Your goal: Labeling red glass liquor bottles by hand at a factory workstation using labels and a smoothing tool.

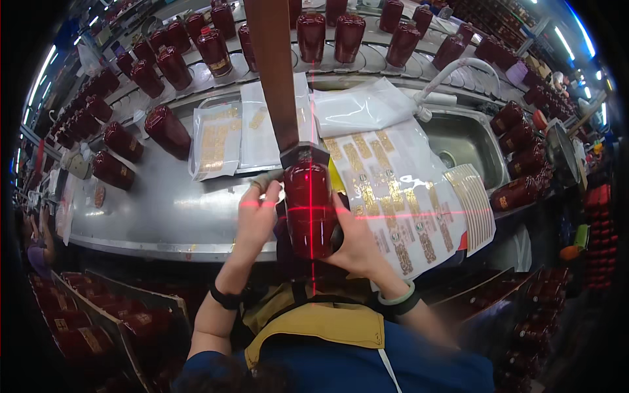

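Observation:
A glossy dark red bottle [309, 213] is in front of me at the counter's near edge, crossed by red laser lines. My right hand [357, 239] grips its right side, the thumb lying along the glass and the other fingers curled behind the lower part. Beside the bottle's upper left is my left hand [257, 213], its thumb and fingers apart; whether the fingertips touch the bottle is unclear. To the right, a white sheet [419, 190] carries rows of gold decals. Smaller gold decals lie on a sheet [215, 141] at the left.
A brown upright post [272, 65] rises just beyond the bottle. At the right are a metal sink [468, 144] and a white curved faucet [458, 69]. Many red bottles [350, 38] line the conveyor [367, 69] behind. Several more stand on the steel counter [164, 206].

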`<action>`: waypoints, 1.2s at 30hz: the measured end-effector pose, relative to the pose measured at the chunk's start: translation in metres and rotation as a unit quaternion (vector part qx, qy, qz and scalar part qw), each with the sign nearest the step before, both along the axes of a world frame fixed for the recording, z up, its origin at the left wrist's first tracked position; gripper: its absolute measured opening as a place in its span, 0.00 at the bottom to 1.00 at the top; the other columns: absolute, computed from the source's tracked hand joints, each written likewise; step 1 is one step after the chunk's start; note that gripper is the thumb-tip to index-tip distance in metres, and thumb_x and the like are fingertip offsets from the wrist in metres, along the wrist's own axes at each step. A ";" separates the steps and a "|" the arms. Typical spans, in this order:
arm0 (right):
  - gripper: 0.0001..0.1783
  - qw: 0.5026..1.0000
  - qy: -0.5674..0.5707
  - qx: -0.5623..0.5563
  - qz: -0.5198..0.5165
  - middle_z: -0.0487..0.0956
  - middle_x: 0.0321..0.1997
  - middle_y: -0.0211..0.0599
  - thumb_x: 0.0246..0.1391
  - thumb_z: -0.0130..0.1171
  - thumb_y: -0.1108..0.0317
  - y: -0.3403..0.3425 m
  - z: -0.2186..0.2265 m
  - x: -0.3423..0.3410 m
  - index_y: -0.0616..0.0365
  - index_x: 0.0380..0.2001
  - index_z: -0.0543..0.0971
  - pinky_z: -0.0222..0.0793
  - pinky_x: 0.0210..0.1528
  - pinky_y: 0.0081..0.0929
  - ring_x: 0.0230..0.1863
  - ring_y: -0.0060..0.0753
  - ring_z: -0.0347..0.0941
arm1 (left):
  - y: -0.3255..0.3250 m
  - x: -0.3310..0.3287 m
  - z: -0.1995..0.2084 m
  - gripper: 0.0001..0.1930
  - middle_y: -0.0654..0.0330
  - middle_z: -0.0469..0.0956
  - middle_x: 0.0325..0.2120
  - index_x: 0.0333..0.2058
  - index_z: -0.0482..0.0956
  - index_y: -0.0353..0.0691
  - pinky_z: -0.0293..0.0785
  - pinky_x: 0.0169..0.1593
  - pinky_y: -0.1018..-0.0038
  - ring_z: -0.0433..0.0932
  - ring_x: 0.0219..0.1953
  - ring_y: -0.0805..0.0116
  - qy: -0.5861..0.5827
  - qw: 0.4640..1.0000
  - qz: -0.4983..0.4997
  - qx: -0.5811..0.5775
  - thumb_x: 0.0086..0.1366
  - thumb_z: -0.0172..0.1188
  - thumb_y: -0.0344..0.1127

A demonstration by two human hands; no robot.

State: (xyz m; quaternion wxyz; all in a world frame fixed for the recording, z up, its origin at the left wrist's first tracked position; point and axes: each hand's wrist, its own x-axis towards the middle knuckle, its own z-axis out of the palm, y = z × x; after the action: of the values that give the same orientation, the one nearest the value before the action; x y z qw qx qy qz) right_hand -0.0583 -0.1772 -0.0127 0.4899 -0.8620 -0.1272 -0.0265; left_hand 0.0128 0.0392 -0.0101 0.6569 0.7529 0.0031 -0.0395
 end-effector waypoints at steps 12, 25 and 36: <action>0.68 0.997 0.060 -0.051 0.012 0.74 0.61 0.49 0.41 0.77 0.51 -0.003 -0.008 -0.006 0.56 0.77 0.45 0.73 0.56 0.44 0.58 0.54 0.75 | 0.037 0.188 -0.073 0.18 0.37 0.79 0.46 0.46 0.80 0.28 0.69 0.58 0.49 0.75 0.51 0.36 -0.206 0.836 -0.157 0.483 0.63 0.57 0.35; 0.64 0.982 -0.034 -0.183 -0.009 0.66 0.69 0.60 0.45 0.75 0.49 0.011 0.011 -0.018 0.64 0.75 0.49 0.69 0.56 0.47 0.54 0.55 0.78 | 0.037 0.105 -0.018 0.09 0.41 0.81 0.29 0.31 0.83 0.34 0.76 0.42 0.51 0.81 0.37 0.40 -0.157 0.762 -0.218 0.589 0.58 0.66 0.35; 0.62 0.998 -0.052 -0.021 -0.007 0.79 0.53 0.60 0.41 0.79 0.57 0.006 0.003 -0.008 0.69 0.73 0.54 0.74 0.54 0.40 0.53 0.55 0.79 | 0.051 0.105 -0.034 0.14 0.46 0.83 0.30 0.43 0.85 0.34 0.78 0.41 0.58 0.83 0.35 0.46 -0.227 0.864 -0.140 0.427 0.57 0.62 0.21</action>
State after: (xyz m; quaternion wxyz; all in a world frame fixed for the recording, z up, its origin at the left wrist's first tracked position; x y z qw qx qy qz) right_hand -0.0661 -0.1717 -0.0094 0.4644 -0.8703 -0.1471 -0.0724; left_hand 0.1174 0.0898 -0.0440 0.2418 0.9403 -0.2350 0.0456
